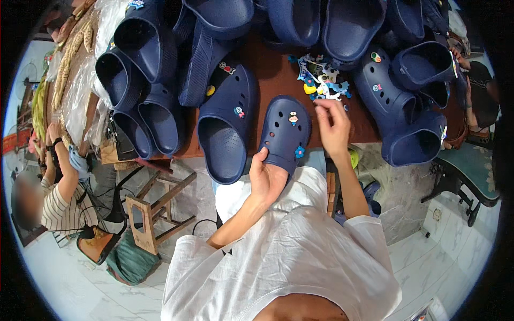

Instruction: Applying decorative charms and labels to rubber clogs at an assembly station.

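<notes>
My left hand grips the heel end of a navy blue clog that lies at the near edge of the brown table. The clog bears two small charms, one near its toe and a blue one on its side. My right hand hovers just right of the clog, fingers pinched together near a pile of small colourful charms. Whether a charm sits between the fingertips is too small to tell.
Several more navy clogs crowd the table on the left, back and right. Clear plastic bags lie at the far left. A wooden stool stands on the tiled floor, and a person in a striped shirt sits left.
</notes>
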Demonstrator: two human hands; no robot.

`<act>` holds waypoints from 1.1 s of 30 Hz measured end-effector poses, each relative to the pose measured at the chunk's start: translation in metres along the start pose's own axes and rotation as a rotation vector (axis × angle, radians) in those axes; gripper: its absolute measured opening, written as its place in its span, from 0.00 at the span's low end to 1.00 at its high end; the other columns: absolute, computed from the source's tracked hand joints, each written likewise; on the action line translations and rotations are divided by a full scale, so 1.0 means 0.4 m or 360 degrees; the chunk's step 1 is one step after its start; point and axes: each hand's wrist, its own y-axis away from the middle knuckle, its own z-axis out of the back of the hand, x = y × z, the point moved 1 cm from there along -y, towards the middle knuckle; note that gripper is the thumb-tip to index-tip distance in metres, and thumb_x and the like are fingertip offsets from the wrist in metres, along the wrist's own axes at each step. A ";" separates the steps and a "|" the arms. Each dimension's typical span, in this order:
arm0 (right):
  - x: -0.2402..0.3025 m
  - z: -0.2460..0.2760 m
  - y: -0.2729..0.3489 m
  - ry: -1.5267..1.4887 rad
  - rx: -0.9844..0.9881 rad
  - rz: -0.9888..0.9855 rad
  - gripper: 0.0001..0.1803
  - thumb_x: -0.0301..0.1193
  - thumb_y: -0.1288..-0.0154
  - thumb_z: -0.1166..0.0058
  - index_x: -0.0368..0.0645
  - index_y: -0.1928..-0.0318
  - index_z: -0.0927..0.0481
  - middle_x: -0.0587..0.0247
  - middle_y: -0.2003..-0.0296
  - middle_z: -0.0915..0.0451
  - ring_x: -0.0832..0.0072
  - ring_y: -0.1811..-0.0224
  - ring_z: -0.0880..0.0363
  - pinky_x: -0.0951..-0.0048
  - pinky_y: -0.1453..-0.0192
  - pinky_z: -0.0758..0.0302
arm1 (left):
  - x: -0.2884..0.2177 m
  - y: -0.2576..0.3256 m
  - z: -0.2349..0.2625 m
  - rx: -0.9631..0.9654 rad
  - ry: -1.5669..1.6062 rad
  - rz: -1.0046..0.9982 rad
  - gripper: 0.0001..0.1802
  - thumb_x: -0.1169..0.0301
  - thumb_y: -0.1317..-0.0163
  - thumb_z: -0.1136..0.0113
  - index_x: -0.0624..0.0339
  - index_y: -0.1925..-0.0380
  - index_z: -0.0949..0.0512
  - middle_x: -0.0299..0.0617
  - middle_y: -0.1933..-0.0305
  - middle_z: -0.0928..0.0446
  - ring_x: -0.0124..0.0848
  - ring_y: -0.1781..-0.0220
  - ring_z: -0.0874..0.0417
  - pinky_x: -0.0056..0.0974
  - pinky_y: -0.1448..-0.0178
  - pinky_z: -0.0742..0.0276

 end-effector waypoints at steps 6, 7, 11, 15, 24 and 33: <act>-0.055 0.041 -0.051 0.0485 -0.0163 -0.0042 0.10 0.33 0.38 0.39 0.42 0.60 0.20 0.59 0.67 0.23 0.65 0.65 0.22 0.65 0.60 0.27 | -0.007 0.009 -0.012 -0.0104 0.0077 0.0073 0.27 0.63 0.34 0.52 0.65 0.38 0.34 0.52 0.34 0.32 0.44 0.32 0.32 0.49 0.26 0.42; -0.054 0.038 -0.060 0.0525 -0.0155 -0.0057 0.12 0.35 0.40 0.37 0.41 0.61 0.20 0.59 0.68 0.24 0.64 0.65 0.23 0.64 0.61 0.27 | -0.008 0.010 -0.015 -0.0104 0.0078 0.0070 0.27 0.63 0.34 0.52 0.65 0.38 0.34 0.52 0.34 0.32 0.44 0.32 0.32 0.49 0.26 0.42; -0.071 0.021 -0.075 0.0787 -0.0099 0.0109 0.13 0.36 0.41 0.36 0.41 0.62 0.20 0.58 0.68 0.24 0.64 0.64 0.23 0.64 0.61 0.28 | -0.014 0.013 -0.028 -0.0138 0.0070 0.0087 0.25 0.64 0.34 0.52 0.64 0.39 0.35 0.52 0.35 0.31 0.44 0.33 0.32 0.49 0.26 0.42; -0.090 0.021 -0.080 0.0647 -0.0054 0.0010 0.13 0.35 0.42 0.36 0.41 0.62 0.20 0.58 0.67 0.24 0.63 0.65 0.23 0.64 0.61 0.27 | -0.022 0.008 -0.026 -0.0130 0.0074 0.0117 0.25 0.65 0.34 0.53 0.64 0.39 0.35 0.52 0.35 0.31 0.44 0.33 0.31 0.49 0.27 0.41; -0.115 0.040 -0.072 -0.0069 -0.0162 -0.0189 0.06 0.27 0.33 0.44 0.39 0.60 0.25 0.61 0.68 0.18 0.77 0.69 0.21 0.75 0.63 0.25 | -0.011 0.009 -0.035 -0.0157 -0.0085 0.0034 0.25 0.66 0.33 0.51 0.66 0.39 0.36 0.51 0.35 0.31 0.43 0.34 0.30 0.48 0.28 0.38; -0.040 0.084 -0.056 -0.0912 0.0146 -0.0533 0.11 0.32 0.27 0.51 0.38 0.52 0.23 0.69 0.67 0.21 0.85 0.67 0.26 0.83 0.59 0.27 | 0.005 0.015 -0.041 -0.0103 -0.0231 -0.0029 0.23 0.68 0.31 0.47 0.71 0.41 0.34 0.47 0.37 0.30 0.35 0.36 0.29 0.40 0.29 0.37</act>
